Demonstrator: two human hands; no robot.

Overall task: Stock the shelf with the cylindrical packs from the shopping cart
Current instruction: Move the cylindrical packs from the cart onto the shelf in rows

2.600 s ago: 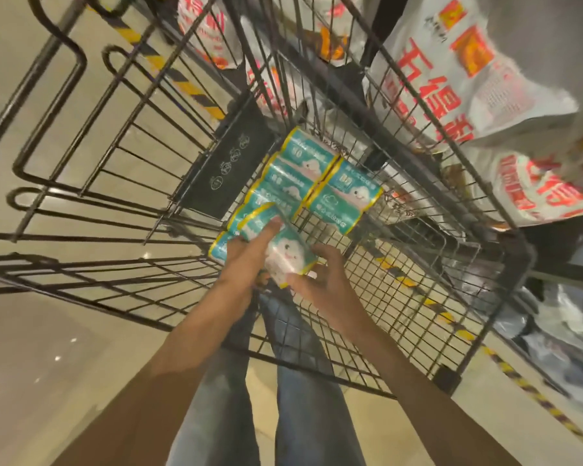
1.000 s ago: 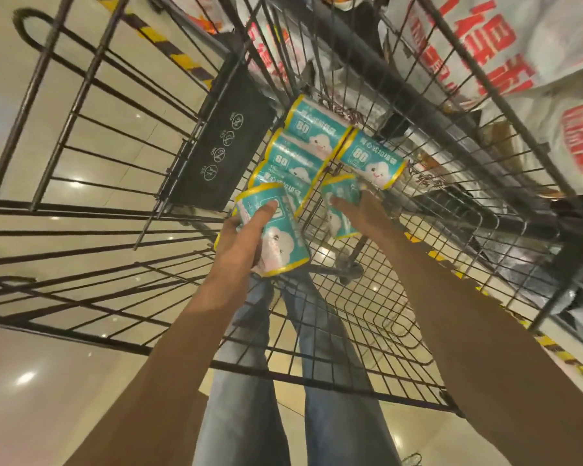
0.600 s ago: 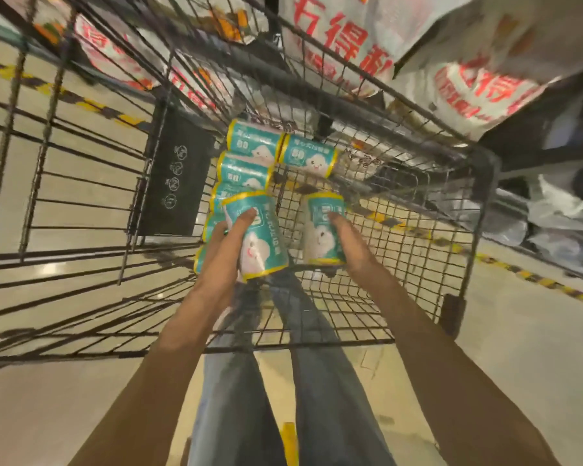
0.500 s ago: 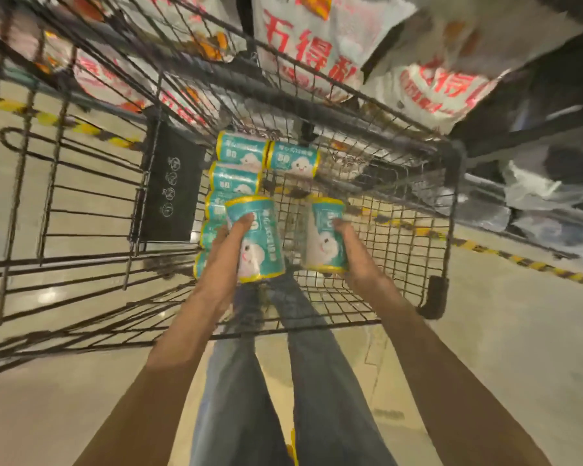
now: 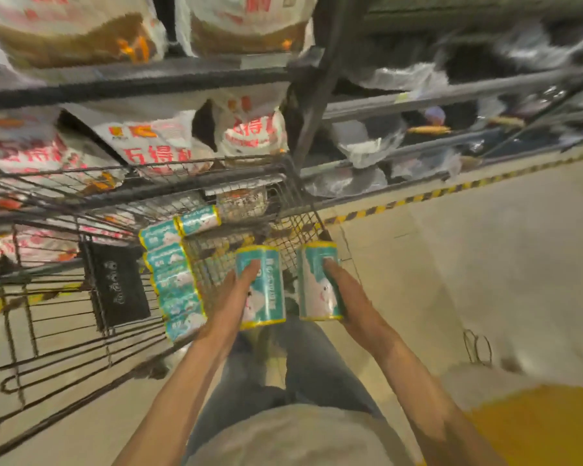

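The left hand (image 5: 231, 297) curls its fingers (image 5: 249, 269) round one upright teal pack (image 5: 266, 287), and the right hand (image 5: 345, 297) grips another teal pack (image 5: 317, 284) just beside it. Left of both, more packs (image 5: 175, 277) lie in the cart (image 5: 65, 317).

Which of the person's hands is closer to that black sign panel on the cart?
Left. The left hand is just right of the black sign panel; the right hand is farther right.

Dim, warm indoor light; motion blur smears the shelf (image 5: 417, 99) and bags (image 5: 155, 142); wide-angle distortion bends lines toward the edges.
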